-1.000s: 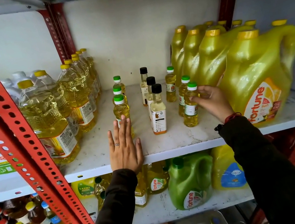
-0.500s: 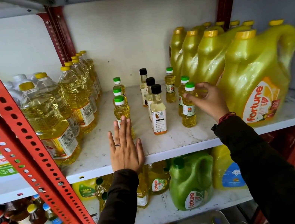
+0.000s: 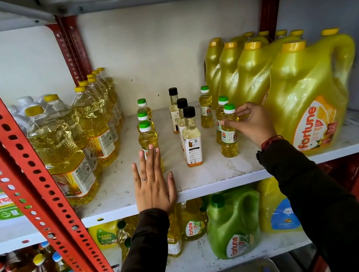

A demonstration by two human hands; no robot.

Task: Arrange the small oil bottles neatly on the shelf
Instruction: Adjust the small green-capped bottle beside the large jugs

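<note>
White painted metal, scuffed and speckled with dirt, forms the shelf (image 3: 216,172) that carries 9 small oil bottles in 3 short rows running front to back. On the left stand 3 rounded clear plastic bottles with green caps (image 3: 148,139), filled with yellow oil. In the middle stand 3 slim square-shouldered bottles with black caps (image 3: 192,143), holding paler oil behind white paper labels. On the right stand 3 more green-capped bottles; the front right bottle (image 3: 228,136) is upright on the shelf, pinched at its neck and shoulder between the thumb and fingertips of the right hand (image 3: 251,123). The left hand (image 3: 152,183) lies open and flat, palm down on the front edge of the shelf, a ring on 1 finger, its fingertips touching the base of the front left bottle. Tall ribbed clear bottles with yellow caps (image 3: 61,151) crowd the left side; glossy opaque yellow jugs with moulded handles (image 3: 305,94) fill the right
</note>
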